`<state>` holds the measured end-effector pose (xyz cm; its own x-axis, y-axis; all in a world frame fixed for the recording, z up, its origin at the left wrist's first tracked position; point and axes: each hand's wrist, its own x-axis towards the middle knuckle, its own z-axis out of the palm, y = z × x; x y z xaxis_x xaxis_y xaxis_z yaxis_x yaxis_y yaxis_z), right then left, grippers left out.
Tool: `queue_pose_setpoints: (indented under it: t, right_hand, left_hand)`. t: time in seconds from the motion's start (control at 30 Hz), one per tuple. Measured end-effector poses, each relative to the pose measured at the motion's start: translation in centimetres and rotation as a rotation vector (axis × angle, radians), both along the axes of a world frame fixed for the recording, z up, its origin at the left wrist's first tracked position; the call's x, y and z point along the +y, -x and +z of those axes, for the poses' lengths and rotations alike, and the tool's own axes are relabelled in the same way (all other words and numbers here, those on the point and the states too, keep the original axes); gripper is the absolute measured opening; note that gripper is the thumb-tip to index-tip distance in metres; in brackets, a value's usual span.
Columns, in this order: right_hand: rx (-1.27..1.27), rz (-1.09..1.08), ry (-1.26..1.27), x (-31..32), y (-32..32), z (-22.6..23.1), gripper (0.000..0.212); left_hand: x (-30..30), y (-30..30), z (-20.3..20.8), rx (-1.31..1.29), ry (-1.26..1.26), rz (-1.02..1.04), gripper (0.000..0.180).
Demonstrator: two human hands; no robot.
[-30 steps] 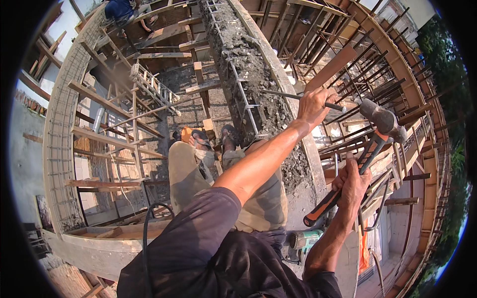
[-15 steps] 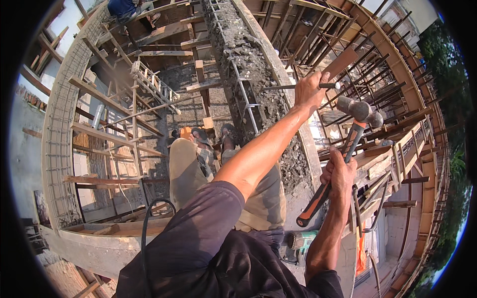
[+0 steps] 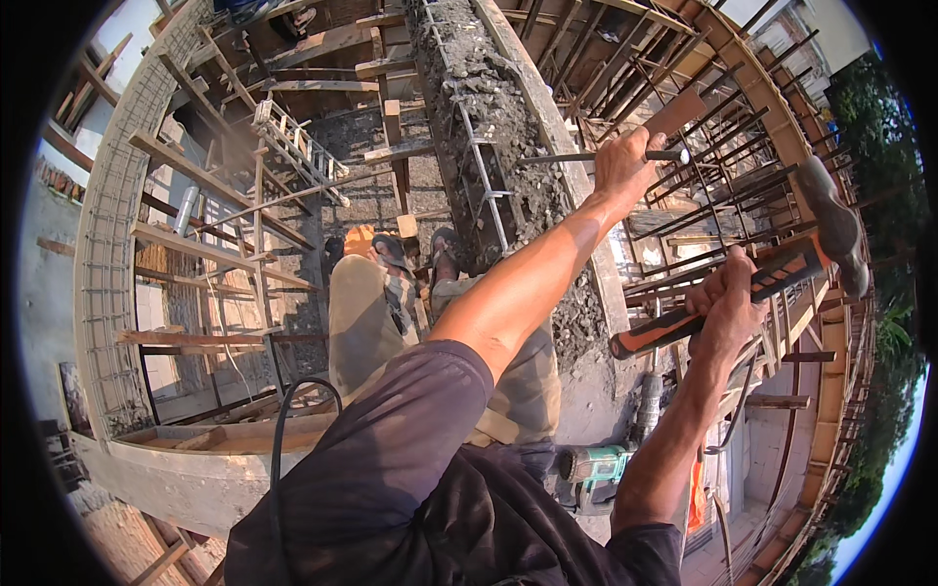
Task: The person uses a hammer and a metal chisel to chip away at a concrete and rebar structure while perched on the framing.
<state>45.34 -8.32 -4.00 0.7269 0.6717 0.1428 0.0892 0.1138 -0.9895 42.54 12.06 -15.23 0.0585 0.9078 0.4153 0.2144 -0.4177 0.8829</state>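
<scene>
My left hand (image 3: 625, 168) is wrapped round a steel chisel (image 3: 557, 158). The chisel lies nearly level, its left end over the rough, broken concrete (image 3: 508, 107) of a beam and its struck end poking out right of my fist. Gripped in my right hand (image 3: 728, 301) is a sledgehammer (image 3: 782, 272) with a black and orange handle. Its grey head is swung out to the right, well apart from the chisel. Just beyond my left hand shows a flat reddish-brown piece (image 3: 676, 113); I cannot tell whether it touches the hand.
A green power drill (image 3: 598, 465) lies by my right side. Exposed rebar (image 3: 479, 161) runs along the beam, between my feet and the rubble. Timber props and a ladder (image 3: 298, 146) stand to the left; formwork boards (image 3: 782, 107) curve round the right. Another person (image 3: 244, 12) is at the far left.
My right hand has moved right and up, carrying the hammer's head away from the chisel's end. The left hand keeps its grip on the chisel, shifted slightly in view.
</scene>
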Motion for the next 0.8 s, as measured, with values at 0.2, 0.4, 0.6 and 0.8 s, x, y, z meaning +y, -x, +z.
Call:
queue_pose_setpoints:
  t: [0.2,0.4,0.6,0.8]
  right_hand:
    - [0.123,0.099,0.354,-4.3,1.2,-0.9,0.038]
    - [-0.241,-0.006,-0.482,-6.4,-4.4,13.9,0.043]
    - [0.04,0.106,0.01,0.5,-0.8,-0.5,0.035]
    - [0.168,0.162,0.382,-3.1,1.6,-1.8,0.04]
  left_hand:
    - [0.3,0.5,-0.2,0.028,0.025,-0.037,0.038]
    - [1.2,1.7,0.0,0.029,0.022,0.005,0.039]
    - [0.4,0.8,0.3,0.018,0.044,-0.025,0.039]
    - [1.1,2.3,-0.1,0.113,0.051,-0.087,0.035]
